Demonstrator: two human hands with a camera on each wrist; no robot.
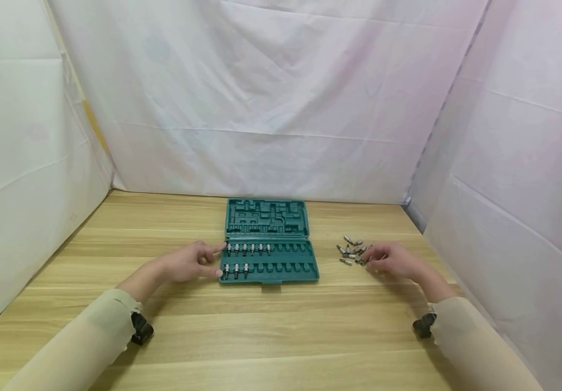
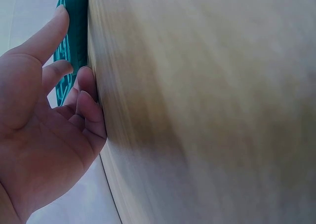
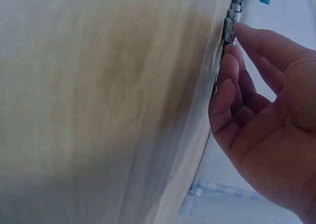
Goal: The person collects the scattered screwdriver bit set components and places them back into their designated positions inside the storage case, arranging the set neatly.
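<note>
A green plastic case (image 1: 271, 259) lies unfolded on the table. Several silver-and-dark bit sockets (image 1: 244, 249) fill the left part of its upper row, and three stand at the left of the lower row. My left hand (image 1: 192, 262) touches the case's left edge with extended thumb and index finger; its other fingers curl loosely below. At the right is a loose pile of bit sockets (image 1: 347, 252). There my right hand (image 1: 392, 260) has its thumb and fingers bent together, the thumb tip right at a silver socket (image 3: 229, 30). I cannot tell whether it grips that socket.
The case's lid (image 1: 267, 217) lies back behind the tray, its inside moulded with recesses. Unfilled slots (image 1: 288, 267) continue to the right in both rows. White sheeting (image 1: 261, 108) walls the wooden table (image 1: 271, 336) at the back and both sides.
</note>
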